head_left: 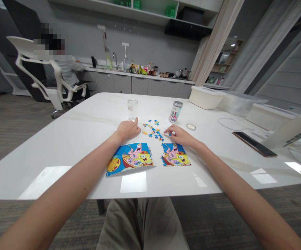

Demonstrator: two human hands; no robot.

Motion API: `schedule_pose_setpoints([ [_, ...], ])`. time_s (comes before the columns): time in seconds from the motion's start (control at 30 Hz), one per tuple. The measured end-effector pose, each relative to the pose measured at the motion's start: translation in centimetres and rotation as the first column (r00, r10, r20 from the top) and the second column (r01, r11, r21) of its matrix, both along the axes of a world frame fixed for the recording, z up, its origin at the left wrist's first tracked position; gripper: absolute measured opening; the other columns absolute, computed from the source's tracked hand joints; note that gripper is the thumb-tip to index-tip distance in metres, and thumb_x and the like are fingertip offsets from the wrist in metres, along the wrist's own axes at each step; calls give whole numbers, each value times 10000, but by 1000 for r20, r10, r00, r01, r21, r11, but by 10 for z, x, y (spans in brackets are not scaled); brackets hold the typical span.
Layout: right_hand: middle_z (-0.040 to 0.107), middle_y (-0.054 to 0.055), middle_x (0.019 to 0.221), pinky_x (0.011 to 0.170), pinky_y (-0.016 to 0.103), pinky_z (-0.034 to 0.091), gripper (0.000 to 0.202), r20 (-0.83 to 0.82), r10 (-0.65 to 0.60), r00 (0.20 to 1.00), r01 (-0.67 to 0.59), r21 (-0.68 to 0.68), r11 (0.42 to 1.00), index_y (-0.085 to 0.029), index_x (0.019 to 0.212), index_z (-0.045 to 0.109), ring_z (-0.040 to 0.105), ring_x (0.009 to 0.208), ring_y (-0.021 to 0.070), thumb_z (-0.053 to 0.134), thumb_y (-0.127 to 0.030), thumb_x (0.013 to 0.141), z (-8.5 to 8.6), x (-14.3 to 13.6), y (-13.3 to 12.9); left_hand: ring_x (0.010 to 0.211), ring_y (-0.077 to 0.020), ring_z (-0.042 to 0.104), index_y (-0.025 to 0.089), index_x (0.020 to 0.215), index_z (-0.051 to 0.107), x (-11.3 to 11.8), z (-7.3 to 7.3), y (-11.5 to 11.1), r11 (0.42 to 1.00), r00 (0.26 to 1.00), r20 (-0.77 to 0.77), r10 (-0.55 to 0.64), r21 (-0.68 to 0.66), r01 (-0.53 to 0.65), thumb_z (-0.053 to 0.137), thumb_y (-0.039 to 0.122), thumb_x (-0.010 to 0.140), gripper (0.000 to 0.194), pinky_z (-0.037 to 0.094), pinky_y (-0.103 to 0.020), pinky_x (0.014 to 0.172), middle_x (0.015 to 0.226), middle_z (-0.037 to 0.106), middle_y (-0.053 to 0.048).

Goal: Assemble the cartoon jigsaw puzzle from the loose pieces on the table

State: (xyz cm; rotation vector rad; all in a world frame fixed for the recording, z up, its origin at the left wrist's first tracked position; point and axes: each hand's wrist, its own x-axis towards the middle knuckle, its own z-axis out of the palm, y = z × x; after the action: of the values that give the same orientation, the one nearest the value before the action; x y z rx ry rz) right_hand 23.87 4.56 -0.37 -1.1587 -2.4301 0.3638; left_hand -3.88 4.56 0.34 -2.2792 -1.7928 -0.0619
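Note:
Loose jigsaw pieces [155, 131], mostly blue and yellow, lie scattered between my hands. To their left, my left hand [129, 130] rests above the picture sheet, its index finger pointing out; whether it holds anything is hidden. On the right, my right hand [175, 134] is at the edge of the pieces, fingers bent, with a small blue piece beneath or between them. The partly joined puzzle [175, 155] lies flat below my right hand, its left edge jagged. A printed picture sheet [132, 158] with the same cartoon figures lies to its left, slightly curled.
Beyond the pieces stand a clear jar [132, 108] and a printed canister [175, 111]. A round lid [191, 126] lies right of it. White bins [206, 97], a cable and a dark tablet [254, 143] are at the right. A person sits in a white chair [58, 74], back left.

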Motion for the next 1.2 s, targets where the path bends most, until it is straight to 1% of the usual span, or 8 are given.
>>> schedule_pose_setpoints([
  [0.2, 592, 76, 1001, 827, 301, 480, 372, -6, 7, 1000, -7, 33, 999, -172, 1021, 660, 583, 915, 176, 480, -18, 733, 0, 1, -1, 949, -260, 640, 143, 1267, 476, -22, 16, 1, 972, 956, 294, 5, -228, 65, 342, 427, 896, 486, 452, -329, 754, 1072, 685, -144],
  [0.3, 603, 76, 992, 832, 310, 482, 353, -16, 3, 1000, -2, 53, 999, -170, 1036, 643, 585, 917, 180, 484, -39, 750, 0, 2, -1, 704, -221, 622, 176, 1059, 608, -32, 34, -7, 802, 900, 431, -59, -517, 300, 418, 660, 812, 575, 399, -302, 560, 845, 696, -106],
  [0.37, 605, 80, 996, 831, 311, 484, 343, -11, 4, 1000, -3, 56, 998, -163, 1049, 630, 588, 919, 180, 483, -49, 761, 0, 2, -1, 639, -191, 585, 204, 948, 636, -31, 43, -15, 670, 894, 437, -96, -636, 382, 547, 674, 719, 530, 346, -287, 511, 770, 678, -64],
  [0.43, 602, 87, 1009, 830, 309, 486, 333, -1, 6, 1000, -6, 55, 998, -156, 1060, 620, 591, 924, 180, 482, -59, 773, 0, 1, -2, 649, -177, 565, 212, 840, 635, -27, 48, -20, 622, 902, 396, -174, -666, 412, 687, 623, 598, 480, 339, -276, 525, 754, 664, -33],
  [0.7, 599, 112, 1046, 891, 352, 471, 269, 41, -97, 994, 94, 70, 993, -141, 1063, 630, 599, 939, 202, 521, -129, 818, -1, 1, -1, 760, -205, 589, 192, 846, 627, -52, 48, -4, 795, 971, 189, -145, -562, 229, 675, 503, 577, 415, 390, -263, 598, 847, 663, -51],
  [0.87, 592, 91, 924, 862, 358, 475, 198, 104, -229, 968, 223, 68, 973, -149, 970, 684, 605, 828, 199, 581, -163, 800, -3, 4, 2, 822, -208, 601, 195, 912, 644, -73, 50, 1, 823, 968, 212, -131, -521, 225, 647, 520, 619, 437, 408, -258, 639, 952, 660, -68],
  [1.07, 581, 85, 992, 883, 347, 487, 227, 26, -137, 990, 136, 37, 990, -169, 992, 683, 617, 870, 186, 588, -130, 789, -4, 4, 2, 654, -189, 564, 205, 780, 627, -55, 47, -6, 824, 961, 239, -138, -510, 245, 586, 705, 646, 519, 355, -279, 551, 725, 658, -34],
  [1.2, 618, 100, 1105, 950, 380, 469, 254, -7, -145, 989, 145, 47, 988, -176, 1031, 657, 600, 1039, 220, 608, -147, 783, -4, 5, 3, 576, -169, 516, 211, 678, 559, -47, 41, -5, 802, 967, 202, -156, -545, 244, 667, 635, 580, 448, 322, -279, 509, 626, 608, -2],
])
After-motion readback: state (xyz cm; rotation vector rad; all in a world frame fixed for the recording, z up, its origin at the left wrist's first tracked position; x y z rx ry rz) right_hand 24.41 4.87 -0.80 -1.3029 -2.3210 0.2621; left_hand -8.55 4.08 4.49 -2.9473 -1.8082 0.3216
